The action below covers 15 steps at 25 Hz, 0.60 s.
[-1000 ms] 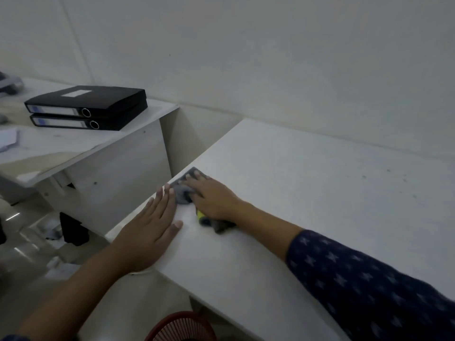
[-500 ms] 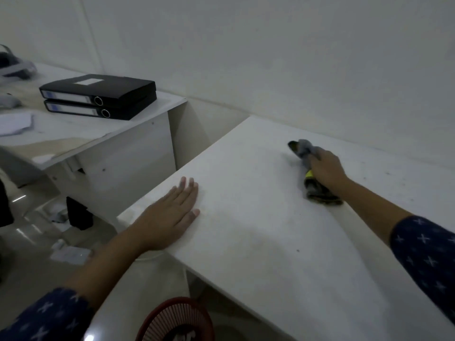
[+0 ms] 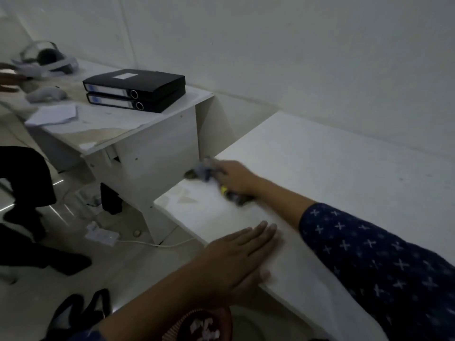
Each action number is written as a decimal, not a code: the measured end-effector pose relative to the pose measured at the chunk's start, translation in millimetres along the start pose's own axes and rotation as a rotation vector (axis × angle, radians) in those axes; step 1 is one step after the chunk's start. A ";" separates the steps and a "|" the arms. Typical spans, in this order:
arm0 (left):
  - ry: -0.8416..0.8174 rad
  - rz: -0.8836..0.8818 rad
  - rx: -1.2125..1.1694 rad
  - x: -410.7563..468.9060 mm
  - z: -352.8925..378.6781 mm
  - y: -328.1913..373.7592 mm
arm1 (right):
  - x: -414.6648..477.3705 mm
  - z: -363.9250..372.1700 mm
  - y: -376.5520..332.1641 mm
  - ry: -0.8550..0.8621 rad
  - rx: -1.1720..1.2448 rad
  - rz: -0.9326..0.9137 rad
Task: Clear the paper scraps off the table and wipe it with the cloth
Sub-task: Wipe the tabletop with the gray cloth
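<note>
My right hand [image 3: 235, 177] presses a bunched grey cloth [image 3: 204, 169] with a yellow patch onto the left end of the white table [image 3: 332, 168]; part of the cloth pokes over the table's left edge. My left hand [image 3: 242, 251] lies flat on the table's near edge, fingers spread, holding nothing. A red basket [image 3: 197, 323] below the near edge holds several white paper scraps. No scraps show on the tabletop.
A second white desk [image 3: 138, 124] stands to the left with two stacked black binders [image 3: 135, 91], loose papers [image 3: 53, 114] and a headset [image 3: 46, 59]. A power strip [image 3: 101, 234] with a cable lies on the floor, near dark shoes [image 3: 81, 313].
My right hand has swept the cloth from the table's middle back to its left edge. My left hand stayed flat on the near edge. The view has shifted right and down.
</note>
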<state>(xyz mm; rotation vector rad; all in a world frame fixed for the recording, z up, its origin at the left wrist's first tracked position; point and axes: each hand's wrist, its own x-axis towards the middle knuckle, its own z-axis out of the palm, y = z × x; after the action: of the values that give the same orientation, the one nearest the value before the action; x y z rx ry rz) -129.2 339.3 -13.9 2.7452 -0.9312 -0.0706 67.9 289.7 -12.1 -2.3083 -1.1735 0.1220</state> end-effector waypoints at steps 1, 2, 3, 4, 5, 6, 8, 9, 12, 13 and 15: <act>-0.010 0.013 -0.002 0.9 0.6 -1.0 | -4.2 -18.6 35.0 0.144 -0.020 0.137; -0.022 0.022 0.005 1.7 -0.2 -0.7 | -14.7 -40.1 68.8 0.266 -0.070 0.324; -0.040 0.025 0.014 2.5 -0.4 -0.5 | -30.6 -62.7 97.1 0.340 -0.152 0.543; -0.049 0.027 0.022 3.7 -0.7 -0.4 | -47.8 -82.7 115.3 0.368 -0.225 0.735; -0.044 0.026 0.024 4.2 -1.5 -0.1 | -59.3 -95.8 121.3 0.383 -0.287 0.822; -0.043 0.026 0.025 5.5 -2.2 -0.4 | -62.7 -100.2 117.1 0.396 -0.327 0.799; -0.059 0.029 0.028 11.0 -2.6 -1.2 | -52.9 -86.1 79.9 0.366 -0.252 0.528; -0.077 0.022 0.027 14.9 -2.7 -2.1 | -44.0 -68.0 56.2 0.229 -0.191 0.328; -0.114 -0.027 0.011 24.1 -3.6 -6.9 | -25.5 -17.1 13.7 -0.162 -0.137 -0.014; -0.115 -0.037 0.007 25.9 -3.4 -7.9 | -21.9 -25.0 22.4 -0.072 -0.100 0.016; -0.100 -0.051 0.012 27.8 -1.6 -9.1 | -28.3 -58.2 63.2 0.170 -0.045 0.248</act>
<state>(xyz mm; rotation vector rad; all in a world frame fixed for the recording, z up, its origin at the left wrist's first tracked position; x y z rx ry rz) -101.5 329.8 -13.7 2.7993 -0.8892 -0.2133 114.4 213.2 0.9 -2.4428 -0.8121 -0.0106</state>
